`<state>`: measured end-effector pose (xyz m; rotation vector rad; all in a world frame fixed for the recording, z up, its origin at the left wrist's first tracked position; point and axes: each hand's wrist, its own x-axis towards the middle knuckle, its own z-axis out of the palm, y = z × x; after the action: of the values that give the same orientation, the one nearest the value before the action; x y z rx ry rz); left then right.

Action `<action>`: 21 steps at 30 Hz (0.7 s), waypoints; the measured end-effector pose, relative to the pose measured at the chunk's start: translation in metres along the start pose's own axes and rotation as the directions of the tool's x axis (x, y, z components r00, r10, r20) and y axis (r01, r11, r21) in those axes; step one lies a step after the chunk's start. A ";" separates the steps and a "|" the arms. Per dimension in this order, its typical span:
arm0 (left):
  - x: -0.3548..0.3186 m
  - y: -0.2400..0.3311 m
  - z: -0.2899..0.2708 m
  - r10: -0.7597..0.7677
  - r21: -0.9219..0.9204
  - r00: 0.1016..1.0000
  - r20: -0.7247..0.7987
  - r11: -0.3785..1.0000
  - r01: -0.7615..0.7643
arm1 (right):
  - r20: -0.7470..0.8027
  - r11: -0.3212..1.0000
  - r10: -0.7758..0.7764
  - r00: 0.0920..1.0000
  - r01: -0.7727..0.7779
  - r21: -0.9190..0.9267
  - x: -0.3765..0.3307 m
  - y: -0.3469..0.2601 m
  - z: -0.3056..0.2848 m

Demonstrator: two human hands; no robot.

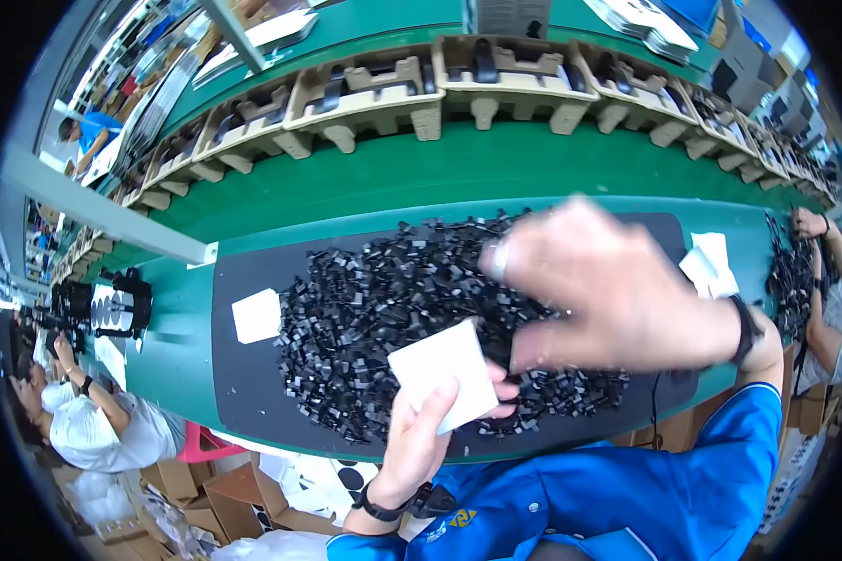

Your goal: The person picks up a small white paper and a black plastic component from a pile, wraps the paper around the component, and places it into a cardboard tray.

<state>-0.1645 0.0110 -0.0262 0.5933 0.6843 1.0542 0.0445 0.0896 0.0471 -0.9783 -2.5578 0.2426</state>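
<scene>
My left hand [426, 425] is closed around a white square card or thin pad [451, 372], thumb on top and fingers beneath its right edge. The card is tilted over the near side of a wide heap of small black plastic pieces [374, 309]; their exact kind is too small to make out. Above the right part of this heap is my right hand [608, 290], blurred by motion. Its thumb stands apart from the fingers, and nothing shows between them. A ring is on one finger.
The heap lies on a dark mat [243, 374] on the green bench. White paper pieces lie at the left [256, 316] and the right [711, 264]. Moulded pulp trays [365, 103] line the far side. A metal post [112, 210] crosses at left. People work at both sides.
</scene>
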 end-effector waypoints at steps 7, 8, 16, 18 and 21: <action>0.004 -0.043 0.049 -0.071 0.178 0.993 0.096 0.983 0.053 | -0.078 0.979 -0.041 0.996 0.024 -0.204 -0.068 -0.031 0.020; 0.001 -0.048 0.054 -0.051 0.192 0.993 0.109 0.981 0.030 | -0.130 0.971 -0.057 0.990 0.024 -0.238 -0.075 -0.031 0.021; -0.008 -0.066 0.072 0.022 0.209 0.984 0.175 0.976 -0.059 | -0.274 0.888 -0.233 0.933 0.088 -0.452 -0.113 -0.039 0.013; -0.010 -0.065 0.069 0.029 0.265 0.978 0.206 0.961 -0.084 | -0.271 0.891 -0.244 0.931 0.105 -0.442 -0.115 -0.039 0.005; -0.012 -0.057 0.060 -0.126 0.670 0.931 0.343 0.728 -0.148 | -0.122 0.994 0.001 0.993 0.013 0.111 -0.108 -0.032 -0.019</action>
<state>-0.0905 -0.0282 -0.0258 1.4163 0.7302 0.6344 0.1064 -0.0058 0.0420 -0.9154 -2.4091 0.3108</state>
